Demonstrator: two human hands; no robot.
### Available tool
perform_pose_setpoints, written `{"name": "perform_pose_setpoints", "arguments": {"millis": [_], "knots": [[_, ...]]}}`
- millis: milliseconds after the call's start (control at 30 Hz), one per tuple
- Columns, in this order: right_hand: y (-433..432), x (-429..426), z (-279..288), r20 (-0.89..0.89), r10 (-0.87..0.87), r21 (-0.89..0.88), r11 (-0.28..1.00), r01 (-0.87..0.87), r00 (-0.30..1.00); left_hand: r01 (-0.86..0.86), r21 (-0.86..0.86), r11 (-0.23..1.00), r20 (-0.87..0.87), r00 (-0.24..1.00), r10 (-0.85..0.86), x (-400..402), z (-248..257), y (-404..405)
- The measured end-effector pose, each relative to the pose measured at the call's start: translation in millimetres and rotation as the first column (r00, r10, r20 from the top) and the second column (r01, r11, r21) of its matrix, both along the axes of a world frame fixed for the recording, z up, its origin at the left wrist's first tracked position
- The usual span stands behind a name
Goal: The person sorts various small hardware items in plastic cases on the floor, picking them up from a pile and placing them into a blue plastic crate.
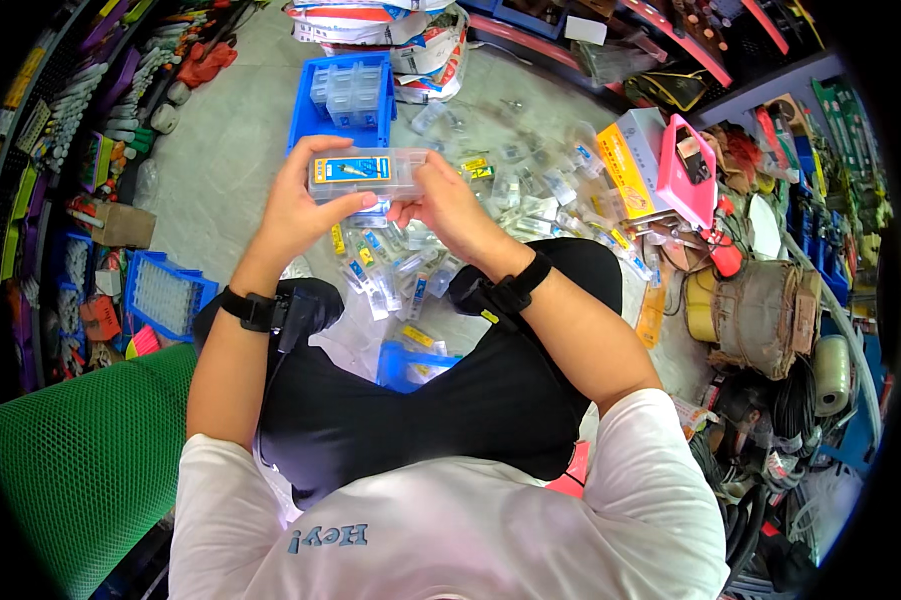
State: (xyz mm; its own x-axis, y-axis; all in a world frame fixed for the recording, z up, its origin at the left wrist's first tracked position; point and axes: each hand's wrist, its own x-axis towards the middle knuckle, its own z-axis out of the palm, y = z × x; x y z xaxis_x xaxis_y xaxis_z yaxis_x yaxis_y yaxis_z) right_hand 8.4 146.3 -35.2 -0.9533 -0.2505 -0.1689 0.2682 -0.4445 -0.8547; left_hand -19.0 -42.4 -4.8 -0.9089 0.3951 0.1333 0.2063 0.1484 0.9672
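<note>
A clear plastic case with a blue and orange label (353,169) is held level between both hands, above the floor. My left hand (300,195) grips its left end, thumb along the near edge. Fingers of my right hand (446,202) close on its right end. Beyond the case, a blue plastic bin (298,112) holds several clear cases (353,94). Many small clear plastic packs (375,277) with yellow or blue labels lie loose on the floor below and to the right of the hands.
Between the knees is a small blue bin (394,367). At the left stand a blue bin of clear tubes (166,292) and a roll of green mesh (90,450). A pink tray (702,191) leans by a carton (638,161) at the right. White sacks (428,60) are stacked ahead.
</note>
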Motion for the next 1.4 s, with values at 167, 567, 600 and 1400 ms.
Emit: {"name": "perform_pose_setpoints", "arguments": {"millis": [167, 567, 600, 1400], "knots": [[2, 2, 2, 0.013, 0.035, -0.026, 0.999, -0.034, 0.999, 0.015, 0.038, 0.999, 0.003, 1.000, -0.016, 1, -3, -1], [5, -3, 3, 0.036, 0.044, -0.146, 0.989, -0.038, 0.998, -0.007, -0.034, 0.999, -0.070, 0.998, 0.004, -2, -3, -7], [5, -3, 3, 0.037, 0.043, -0.145, 0.989, -0.037, 0.998, -0.006, -0.034, 0.999, -0.069, 0.998, 0.004, -2, -3, -7], [5, -4, 7, 0.094, 0.072, -0.246, 0.968, -0.047, 0.993, -0.079, 0.216, 0.973, -0.156, 0.981, 0.114, 0, -7, -1]]}}
